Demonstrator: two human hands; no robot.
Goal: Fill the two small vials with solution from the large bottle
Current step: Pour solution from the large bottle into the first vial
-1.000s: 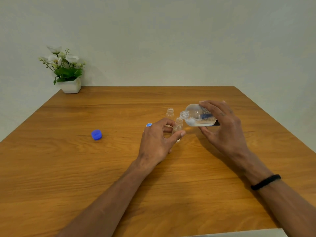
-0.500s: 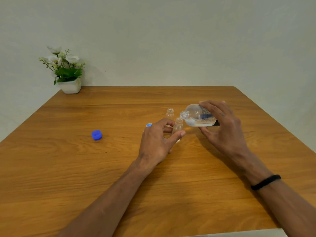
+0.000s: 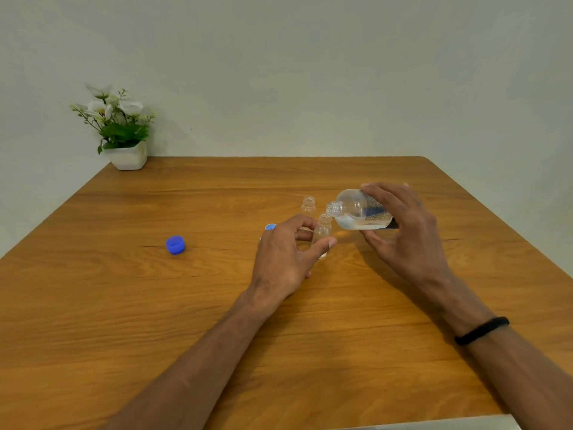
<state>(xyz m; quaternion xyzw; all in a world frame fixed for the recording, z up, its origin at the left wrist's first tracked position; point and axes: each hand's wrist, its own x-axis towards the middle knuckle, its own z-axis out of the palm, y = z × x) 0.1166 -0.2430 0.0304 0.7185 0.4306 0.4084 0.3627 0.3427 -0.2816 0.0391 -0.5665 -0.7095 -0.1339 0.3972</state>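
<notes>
Pinching the near vial between thumb and curled fingers, my left hand steadies it upright on the table; my right hand wraps thumb below and fingers above the large bottle, tipped nearly level, its open neck just above the vial's mouth. Clear solution lies along the bottle's lower side; I cannot tell whether any is running out, nor how full the vial is. Vials, two: the held one, and a second vial standing uncapped just behind it. Bottles, one. Blue caps, two: a large blue cap lying well to the left, a small blue cap peeking from behind my left knuckles. Wristband, one, black, on my right wrist. Surface: wooden table, rounded far corner. Room: plain pale wall; one potted plant, white flowers, white pot, at the far left corner.
</notes>
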